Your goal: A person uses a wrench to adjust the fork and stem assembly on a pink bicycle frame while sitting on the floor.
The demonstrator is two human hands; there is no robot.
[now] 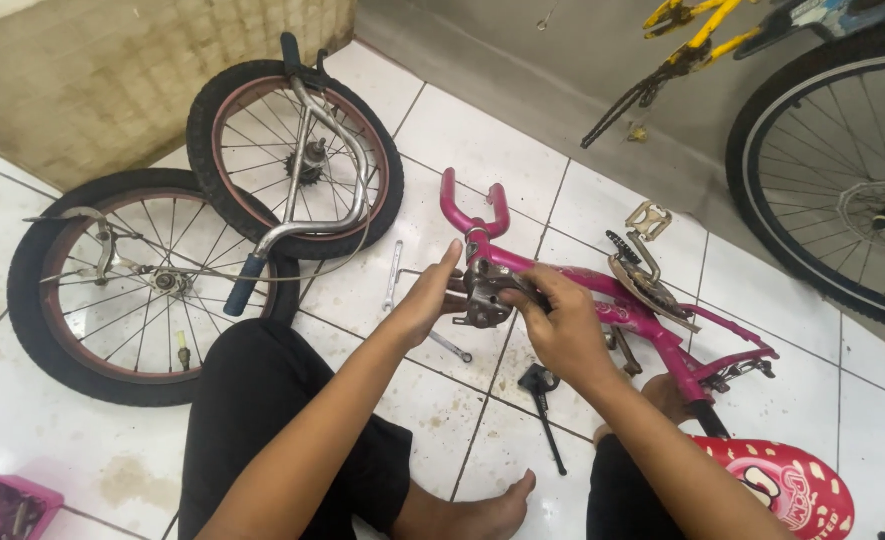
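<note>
Pink bicycle frame [603, 300] between both hands [493, 300]

white tiled floor [463, 140] | two wheels [153, 290] | pink frame [663, 330] | wrench [394, 275] | kickstand [545, 400]

The bike frame [603, 300] lay at centre; two wheels [293, 150] lay at ten o'clock, a wrench [394, 275] between them and the frame.

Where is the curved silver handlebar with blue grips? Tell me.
The curved silver handlebar with blue grips lies upper left in the head view, across the two detached black-tyred wheels on the white tiled floor.
</note>
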